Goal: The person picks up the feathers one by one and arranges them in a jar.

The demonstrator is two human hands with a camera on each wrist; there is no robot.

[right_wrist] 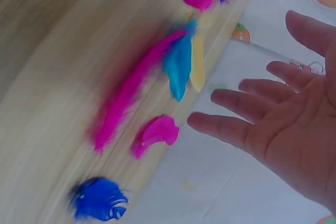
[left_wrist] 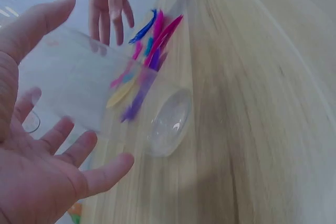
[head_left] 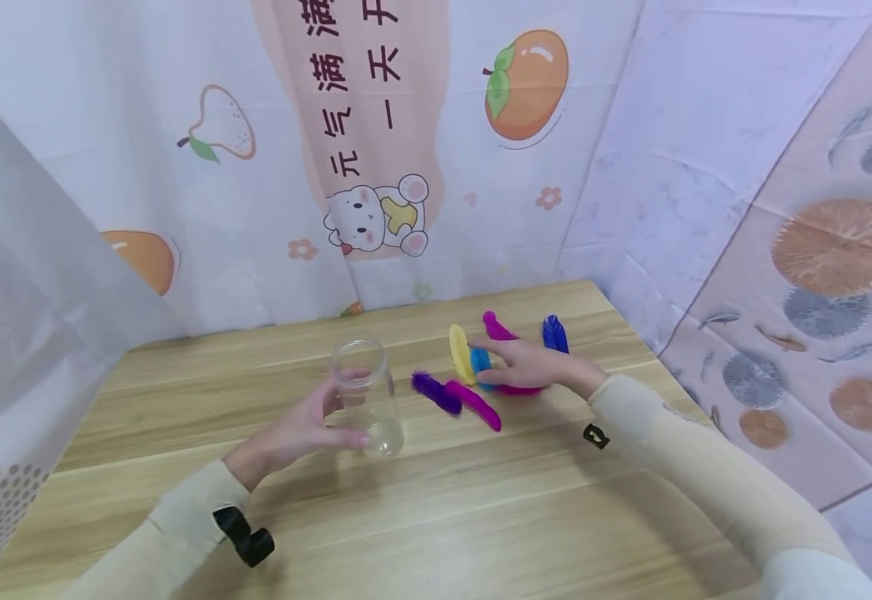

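A clear, open-topped jar [head_left: 378, 417] stands upright on the wooden table. My left hand [head_left: 304, 432] is spread around its near left side, thumb and fingers apart; in the left wrist view the fingers [left_wrist: 107, 176] look relaxed beside the clear wall. To the right, my right hand [head_left: 529, 364] hovers over loose feathers with its fingers extended and nothing in its grasp. Nearest its fingertips lie a yellow feather [head_left: 460, 354] and a light blue feather [head_left: 480, 360]. A long magenta feather [right_wrist: 126, 98] lies partly hidden beneath that hand in the head view.
A purple feather [head_left: 436, 392] and a magenta feather [head_left: 477, 407] lie between the jar and my right hand. Farther back are another magenta feather [head_left: 498, 327] and a dark blue feather [head_left: 554, 333]. Printed curtains [head_left: 256, 275] hang along the table's back and right edges.
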